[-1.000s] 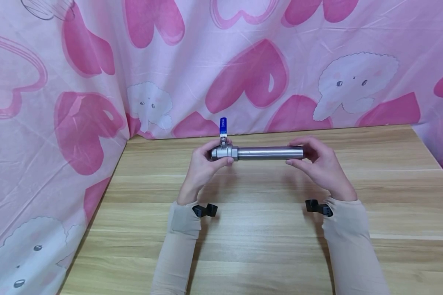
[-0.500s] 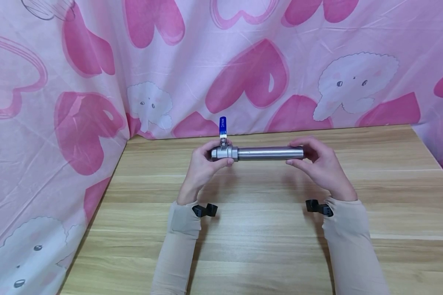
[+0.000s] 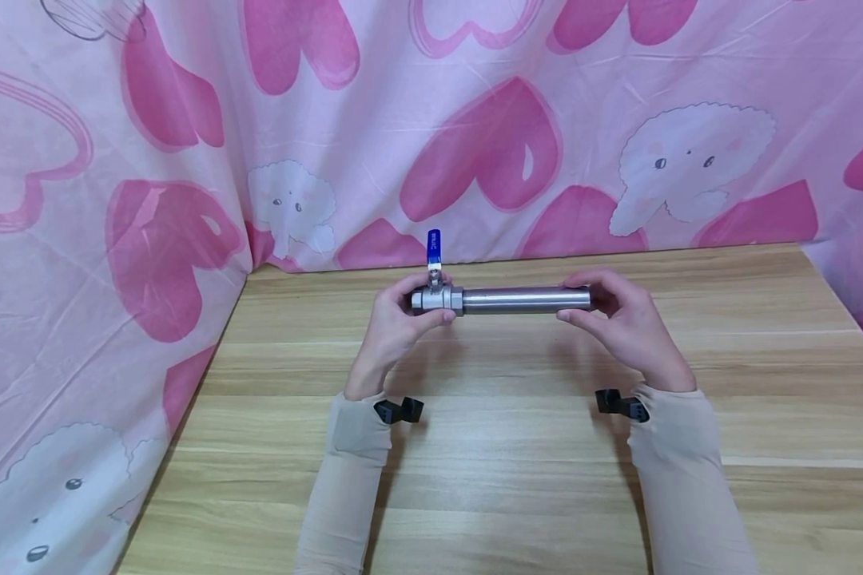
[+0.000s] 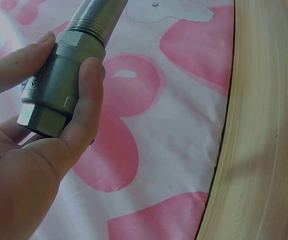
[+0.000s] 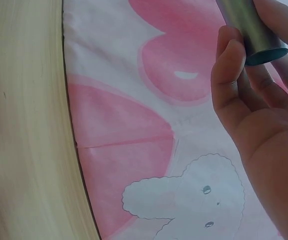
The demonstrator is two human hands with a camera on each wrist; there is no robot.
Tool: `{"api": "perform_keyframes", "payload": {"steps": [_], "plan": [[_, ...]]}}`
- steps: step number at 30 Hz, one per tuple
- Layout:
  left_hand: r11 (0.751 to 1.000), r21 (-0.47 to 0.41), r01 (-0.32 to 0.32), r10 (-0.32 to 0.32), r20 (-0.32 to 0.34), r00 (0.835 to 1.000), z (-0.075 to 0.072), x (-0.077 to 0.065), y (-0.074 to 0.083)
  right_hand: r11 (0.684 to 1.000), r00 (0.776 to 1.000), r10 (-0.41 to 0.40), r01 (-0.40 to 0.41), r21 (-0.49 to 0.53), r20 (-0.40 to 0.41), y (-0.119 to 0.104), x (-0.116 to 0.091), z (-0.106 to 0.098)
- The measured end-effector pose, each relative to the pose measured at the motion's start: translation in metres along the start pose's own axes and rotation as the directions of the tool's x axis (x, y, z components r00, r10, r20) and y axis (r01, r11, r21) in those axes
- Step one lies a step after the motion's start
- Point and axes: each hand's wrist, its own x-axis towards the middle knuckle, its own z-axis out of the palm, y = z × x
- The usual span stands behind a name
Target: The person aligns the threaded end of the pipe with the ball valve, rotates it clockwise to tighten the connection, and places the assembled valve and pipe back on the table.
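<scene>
Holding one metal assembly level between two bare hands, a person reaches out over a wood-grain bench (image 3: 511, 479). In the head view, the forearms, in beige sleeves (image 3: 352, 487), come in from 7 and 5 o'clock, each with a black wrist camera (image 3: 621, 404) at the cuff.

At the centre of that view is a silver ball valve (image 3: 431, 300), its blue-covered lever (image 3: 434, 246) pointing to 12 o'clock. From the valve, a smooth steel tube (image 3: 525, 300) runs straight towards 3 o'clock, the two joined in one line; the left wrist view shows a band of thread (image 4: 88, 31) at the joint.

The left hand (image 3: 399, 311) has its grip closed around the valve, with the thumb on the near side and fingers on the far side. The spread between them is only the valve's width, and its hexagonal end faces the palm.

The right hand (image 3: 622, 319) pinches the far end of the tube, thumb on the near side and fingers opposite. This grip is parted by just the tube's thickness, and the right wrist view shows the palm apart from the tube's end.

From 9 through 12 to 3 o'clock hangs a pink cloth (image 3: 374, 120) printed with hearts and white fluffy animals.
</scene>
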Motion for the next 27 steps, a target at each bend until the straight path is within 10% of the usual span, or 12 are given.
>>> {"api": "perform_keyframes", "payload": {"steps": [27], "plan": [[1.0,0.013,-0.005,0.005,0.005,1.0,0.0013,0.0003,-0.002,0.997,0.997,0.072,-0.072,-0.004,0.002,0.0008,-0.0004,-0.001]]}}
